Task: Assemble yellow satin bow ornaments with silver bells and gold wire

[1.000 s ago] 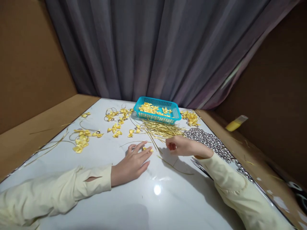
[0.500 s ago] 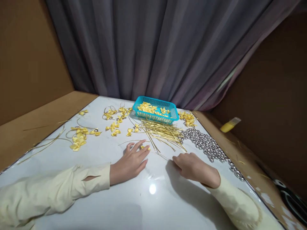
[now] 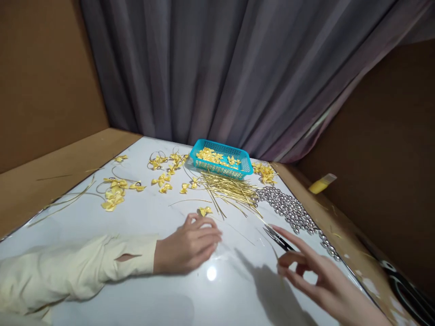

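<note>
Right hand drawn back toward the scissors, left hand off the bow

Since half a second ago, the right hand (image 3: 316, 278) has come back toward the person and now hovers at the lower right of the white bench (image 3: 142, 226). Its fingers are spread and hold nothing, and the index finger reaches out toward the scissors (image 3: 279, 239). These scissors lie flat on the bench just in front of that fingertip. Their long axis runs diagonally, from upper left to lower right, and the thin pointed end looks toward the upper left, toward the gold wires (image 3: 231, 190).

Left hand (image 3: 190, 244) has also slid back a little. It rests on the bench with the fingers loosely curled and pinches nothing. A small yellow bow (image 3: 205, 211) that was under its fingertips before now lies free just beyond them.

Farther away stands 1 blue basket (image 3: 220, 170) with more yellow bows inside. Silver beads (image 3: 292, 210) lie in a band along the right edge, near the scissors.
</note>
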Demonstrator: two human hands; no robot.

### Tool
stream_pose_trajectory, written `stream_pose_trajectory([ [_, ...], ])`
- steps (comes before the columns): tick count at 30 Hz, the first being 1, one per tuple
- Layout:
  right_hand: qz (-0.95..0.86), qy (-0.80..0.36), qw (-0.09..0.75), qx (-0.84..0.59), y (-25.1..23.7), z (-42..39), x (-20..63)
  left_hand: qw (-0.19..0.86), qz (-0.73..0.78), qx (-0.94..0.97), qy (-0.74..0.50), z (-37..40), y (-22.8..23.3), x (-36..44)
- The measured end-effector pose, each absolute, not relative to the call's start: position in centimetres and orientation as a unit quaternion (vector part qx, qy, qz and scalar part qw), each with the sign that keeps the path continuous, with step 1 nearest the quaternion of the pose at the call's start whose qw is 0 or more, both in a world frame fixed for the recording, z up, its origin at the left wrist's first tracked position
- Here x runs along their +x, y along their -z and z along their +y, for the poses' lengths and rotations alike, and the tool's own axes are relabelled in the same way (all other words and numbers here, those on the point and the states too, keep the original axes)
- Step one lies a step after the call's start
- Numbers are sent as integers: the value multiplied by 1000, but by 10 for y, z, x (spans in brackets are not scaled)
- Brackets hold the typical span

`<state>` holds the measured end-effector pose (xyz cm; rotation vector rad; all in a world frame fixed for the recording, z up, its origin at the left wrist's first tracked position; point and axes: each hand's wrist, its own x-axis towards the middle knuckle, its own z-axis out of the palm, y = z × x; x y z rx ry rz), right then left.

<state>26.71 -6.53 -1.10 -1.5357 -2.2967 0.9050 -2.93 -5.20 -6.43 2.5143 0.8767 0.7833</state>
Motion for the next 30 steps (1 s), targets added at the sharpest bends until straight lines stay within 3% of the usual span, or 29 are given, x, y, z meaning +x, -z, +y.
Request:
stream_pose_trajectory([
  [5, -652, -553, 282, -436, 37, -99, 209, 687, 271, 649, -184, -68, 57, -18],
  [8, -497, -724, 358, -316, 48, -99, 173, 815, 257, 476, -210, -62, 57, -19],
  [14, -298, -843, 404, -193, 56, -89, 146, 877, 198, 320, -300, -52, 61, -23],
  [25, -132, -823, 439, -335, 67, -80, 153, 855, 225, 328, -333, -49, 69, -20],
  [30, -181, -812, 452, -321, 70, -84, 151, 847, 240, 340, -332, -44, 70, -22],
])
